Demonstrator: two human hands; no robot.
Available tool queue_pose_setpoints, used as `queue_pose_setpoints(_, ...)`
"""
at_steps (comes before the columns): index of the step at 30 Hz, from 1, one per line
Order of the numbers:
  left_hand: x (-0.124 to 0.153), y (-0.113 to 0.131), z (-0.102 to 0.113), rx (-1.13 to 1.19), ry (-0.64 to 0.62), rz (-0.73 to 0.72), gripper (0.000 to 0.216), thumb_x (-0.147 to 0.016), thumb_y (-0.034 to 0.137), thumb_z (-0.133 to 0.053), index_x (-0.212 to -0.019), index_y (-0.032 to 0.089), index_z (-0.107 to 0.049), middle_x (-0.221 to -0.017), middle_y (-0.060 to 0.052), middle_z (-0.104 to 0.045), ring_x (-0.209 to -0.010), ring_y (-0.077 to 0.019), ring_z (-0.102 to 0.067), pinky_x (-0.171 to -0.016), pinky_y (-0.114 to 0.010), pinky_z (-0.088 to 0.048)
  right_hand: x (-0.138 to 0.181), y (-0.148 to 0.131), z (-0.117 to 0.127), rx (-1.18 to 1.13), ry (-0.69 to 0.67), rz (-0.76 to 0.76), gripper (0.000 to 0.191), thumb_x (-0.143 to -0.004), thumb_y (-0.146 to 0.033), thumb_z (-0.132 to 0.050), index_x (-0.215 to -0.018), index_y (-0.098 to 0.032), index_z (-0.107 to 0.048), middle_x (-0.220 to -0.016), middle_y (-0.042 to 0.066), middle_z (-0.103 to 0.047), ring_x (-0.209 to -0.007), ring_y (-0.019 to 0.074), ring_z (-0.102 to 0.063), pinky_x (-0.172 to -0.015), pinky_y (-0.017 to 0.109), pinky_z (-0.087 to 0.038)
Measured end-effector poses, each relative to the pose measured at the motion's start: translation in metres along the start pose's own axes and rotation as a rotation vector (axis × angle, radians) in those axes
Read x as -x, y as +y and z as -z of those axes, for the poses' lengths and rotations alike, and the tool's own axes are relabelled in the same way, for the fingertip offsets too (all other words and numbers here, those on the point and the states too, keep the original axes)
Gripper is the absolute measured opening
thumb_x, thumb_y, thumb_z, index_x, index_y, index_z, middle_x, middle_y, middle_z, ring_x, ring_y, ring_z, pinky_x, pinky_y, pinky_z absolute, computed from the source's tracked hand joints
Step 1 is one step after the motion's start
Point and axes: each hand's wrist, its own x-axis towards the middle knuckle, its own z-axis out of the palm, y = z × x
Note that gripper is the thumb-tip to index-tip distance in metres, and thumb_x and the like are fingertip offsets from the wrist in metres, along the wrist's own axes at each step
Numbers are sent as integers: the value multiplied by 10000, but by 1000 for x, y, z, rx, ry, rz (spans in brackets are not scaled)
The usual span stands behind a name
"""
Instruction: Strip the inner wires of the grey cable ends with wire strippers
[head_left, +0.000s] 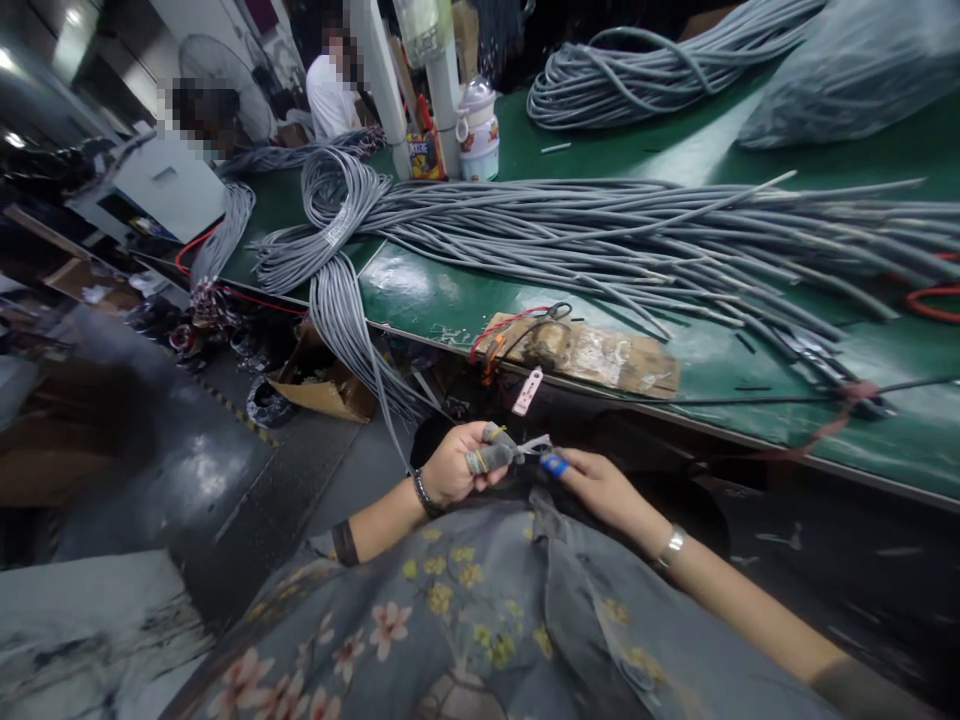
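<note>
My left hand (461, 465), with grey finger covers on thumb and forefinger, is closed around the end of a grey cable (396, 440). That cable runs down to it from the bundle hanging over the table edge. Thin pale inner wires (534, 445) stick out of the cable end toward the right. At their tips my right hand (604, 485), blue tape on one finger, pinches the wires; the exact contact is small and dark. Both hands are above my lap, just in front of the table.
Long grey cables (525, 230) lie across the green table (420, 290). A stained wooden board (607, 355) with a soldering-like lump rests at its front edge. Pliers-like tools (814, 355) lie right. A bottle (478, 135) stands behind. An open carton (330, 385) sits below; two people are farther back.
</note>
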Motion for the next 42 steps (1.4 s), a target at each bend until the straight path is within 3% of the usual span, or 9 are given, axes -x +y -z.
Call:
queue_pose_setpoints(6, -3, 1, -4, -47, 9, 132, 611, -510, 677, -743, -699, 154, -491, -443, 84, -467, -305, -17, -301, -329, -173, -159, 11, -22, 3, 129, 91, 286, 624, -665, -603, -705, -1144, -214, -609, -720, 14, -590, -583, 163, -504, -572, 294, -458)
queue_pose_setpoints(10, -4, -1, -5, -75, -13, 170, 606, -506, 675, -739, -689, 155, -489, -443, 82, -468, -308, -17, -313, -333, -173, -183, 10, -36, -4, 205, 81, 357, 336, -781, -535, -619, -888, -221, -672, -760, 48, -637, -673, 186, -570, -666, 314, -486)
queue_pose_setpoints(13, -5, -3, -1, -61, -62, 180, 602, -502, 674, -743, -667, 151, -494, -448, 70, -480, -314, -24, -338, -330, -174, -208, 10, -37, -5, 180, 26, 335, 385, -802, -588, -576, -720, -218, -642, -698, 48, -628, -657, 183, -556, -655, 312, -469)
queue_pose_setpoints(20, -6, 12, 7, -293, -306, 156, 542, -519, 612, -779, -679, 123, -610, -536, 11, -578, -445, -62, -461, -471, -197, -375, 12, -28, -13, -225, -222, -65, 590, -618, -767, -624, -590, -205, -448, -473, -64, -366, -426, 68, -243, -417, 222, -223)
queue_pose_setpoints(24, -6, 27, 13, -630, -423, -68, 288, -664, 418, -761, -729, 143, -702, -703, -34, -681, -635, -106, -568, -659, -199, -443, 3, -25, -12, -107, -69, -79, 617, -541, -768, -675, -541, -197, -440, -496, -59, -363, -474, 75, -255, -435, 220, -236)
queue_pose_setpoints(27, -2, 35, 19, -801, -500, -167, 167, -754, 332, -688, -785, 173, -729, -777, -57, -708, -705, -136, -612, -690, -195, -446, 0, -21, -2, -119, 123, -72, 625, -602, -820, -572, -561, -227, -380, -482, -78, -263, -452, 77, -177, -406, 227, -166)
queue_pose_setpoints(30, 2, 38, 23, -973, -426, -257, 155, -808, 300, -613, -795, 195, -726, -771, -65, -698, -714, -143, -617, -692, -197, -429, 6, -23, 10, -111, 130, -83, 652, -655, -865, -460, -545, -238, -319, -460, -77, -230, -426, 76, -155, -395, 240, -137)
queue_pose_setpoints(36, -1, 30, 21, -1077, -355, -387, 184, -830, 294, -565, -815, 187, -715, -734, -63, -676, -663, -137, -585, -645, -207, -396, 17, -45, -1, 53, -196, 13, 654, -606, -824, -588, -566, -177, -494, -548, -31, -423, -534, 99, -337, -500, 241, -319)
queue_pose_setpoints(42, -3, 21, 25, -890, -387, -282, 218, -807, 335, -612, -814, 145, -719, -716, -59, -674, -626, -118, -571, -619, -193, -412, 0, -34, -16, 17, 3, -22, 589, -566, -738, -680, -518, -179, -498, -526, -36, -407, -519, 94, -327, -477, 238, -310)
